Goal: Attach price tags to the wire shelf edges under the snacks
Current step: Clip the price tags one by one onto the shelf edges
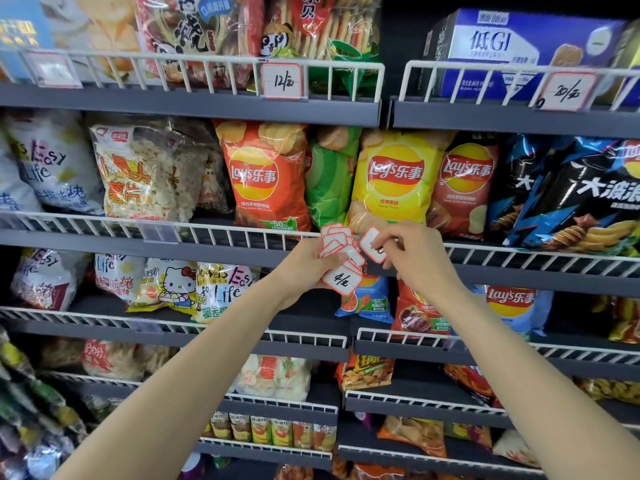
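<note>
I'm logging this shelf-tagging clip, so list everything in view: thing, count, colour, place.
stack of price tags: several, white with red borders, fanned in the left hand
single price tag: one, white and red, pinched at the middle shelf's wire edge
hung price tags: two readable, 12 and 20, on the top wire edges
Lay's bags: orange, green, yellow, brownish red, middle shelf
blue box: one, top right
wire shelf edges: white, several tiers
other snack bags: many, mixed colours, all shelves
left hand: grips the stack
right hand: pinches the single tag
</note>
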A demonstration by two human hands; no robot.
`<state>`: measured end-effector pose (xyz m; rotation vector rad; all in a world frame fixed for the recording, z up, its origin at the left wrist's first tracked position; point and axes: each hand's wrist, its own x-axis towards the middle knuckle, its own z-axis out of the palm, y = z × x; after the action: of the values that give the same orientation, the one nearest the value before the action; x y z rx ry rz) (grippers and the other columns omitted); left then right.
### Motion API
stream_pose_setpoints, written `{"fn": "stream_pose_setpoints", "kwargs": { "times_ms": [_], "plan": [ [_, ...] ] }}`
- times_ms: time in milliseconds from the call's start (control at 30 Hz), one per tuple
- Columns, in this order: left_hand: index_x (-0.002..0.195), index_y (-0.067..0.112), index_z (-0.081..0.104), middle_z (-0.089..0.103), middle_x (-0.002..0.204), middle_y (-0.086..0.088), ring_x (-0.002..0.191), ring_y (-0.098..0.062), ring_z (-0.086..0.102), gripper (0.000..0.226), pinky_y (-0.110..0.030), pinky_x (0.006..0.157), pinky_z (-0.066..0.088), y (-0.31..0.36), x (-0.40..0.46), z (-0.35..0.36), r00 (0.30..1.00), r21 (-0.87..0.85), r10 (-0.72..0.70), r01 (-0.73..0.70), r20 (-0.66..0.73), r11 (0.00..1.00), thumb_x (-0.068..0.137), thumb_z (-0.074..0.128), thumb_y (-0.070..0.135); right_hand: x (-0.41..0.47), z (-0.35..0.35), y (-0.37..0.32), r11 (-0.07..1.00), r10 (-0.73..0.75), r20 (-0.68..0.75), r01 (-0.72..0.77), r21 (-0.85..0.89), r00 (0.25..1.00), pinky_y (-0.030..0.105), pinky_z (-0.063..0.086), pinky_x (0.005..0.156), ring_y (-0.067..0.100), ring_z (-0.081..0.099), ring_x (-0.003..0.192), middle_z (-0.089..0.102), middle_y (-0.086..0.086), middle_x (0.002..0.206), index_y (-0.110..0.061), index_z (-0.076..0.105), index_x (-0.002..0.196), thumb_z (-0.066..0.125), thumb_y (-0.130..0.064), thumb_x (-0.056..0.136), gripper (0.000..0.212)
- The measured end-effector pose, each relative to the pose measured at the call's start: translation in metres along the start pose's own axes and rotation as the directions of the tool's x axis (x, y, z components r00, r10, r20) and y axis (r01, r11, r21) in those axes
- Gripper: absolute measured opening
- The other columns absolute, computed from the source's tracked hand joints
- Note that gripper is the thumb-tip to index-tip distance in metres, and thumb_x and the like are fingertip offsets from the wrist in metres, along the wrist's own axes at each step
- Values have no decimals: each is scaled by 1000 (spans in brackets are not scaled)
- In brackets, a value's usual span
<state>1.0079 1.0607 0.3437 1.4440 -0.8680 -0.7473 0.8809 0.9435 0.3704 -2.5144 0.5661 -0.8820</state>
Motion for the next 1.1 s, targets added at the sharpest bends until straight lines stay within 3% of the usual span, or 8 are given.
{"fn": "stream_pose_setpoints", "kwargs": {
  "times_ms": [100,267,500,633,733,900,1100],
  "plan": [
    [93,16,58,68,91,-1,82,-12,66,9,-30,73,58,-1,0,-1,1000,37,0,1,-22,999,95,51,10,1,1,2,999,-7,-33,5,-42,999,38,51,70,22,62,77,63,2,94,-16,70,87,50,-6,89,23],
    [95,21,53,65,89,4,79,-8,65,12,-27,69,57,-1,-4,-8,998,275,57,-55,2,960,95,51,9,8,-8,5,976,-88,-81,70,-205,993,31,43,63,22,62,93,68,-3,108,-22,53,112,51,-14,94,21],
    [100,12,53,65,87,3,79,-10,65,6,-29,72,57,2,-7,-12,999,361,38,-41,13,932,95,52,11,19,5,9,883,-242,-73,189,-431,967,36,49,62,23,59,87,67,2,90,-21,63,102,51,-24,95,14],
    [98,14,54,65,90,1,82,-11,65,5,-31,75,57,2,-7,-13,999,356,16,-25,29,934,94,53,11,22,13,10,856,-336,-64,276,-437,940,35,49,52,23,58,84,63,2,85,-19,68,95,60,-12,88,12],
    [104,11,55,66,97,-4,88,-17,65,9,-35,79,56,2,-7,-14,1000,378,1,-12,29,926,94,53,11,22,11,8,845,-413,-114,333,-417,904,34,50,46,25,59,74,60,5,78,-14,71,91,49,-21,91,23],
    [105,11,55,66,96,-3,86,-14,65,11,-32,77,57,2,-6,-14,999,369,-12,0,31,930,95,53,11,25,12,9,826,-331,48,314,-468,942,31,40,59,26,60,84,62,3,86,-22,68,99,61,-12,87,17],
    [101,12,55,66,95,-3,87,-16,66,7,-33,78,57,5,-5,-14,999,366,-45,31,30,930,94,53,12,19,22,16,853,-293,-2,260,-453,956,32,45,61,27,56,88,60,7,92,-16,69,95,65,-4,82,18]
  ]
}}
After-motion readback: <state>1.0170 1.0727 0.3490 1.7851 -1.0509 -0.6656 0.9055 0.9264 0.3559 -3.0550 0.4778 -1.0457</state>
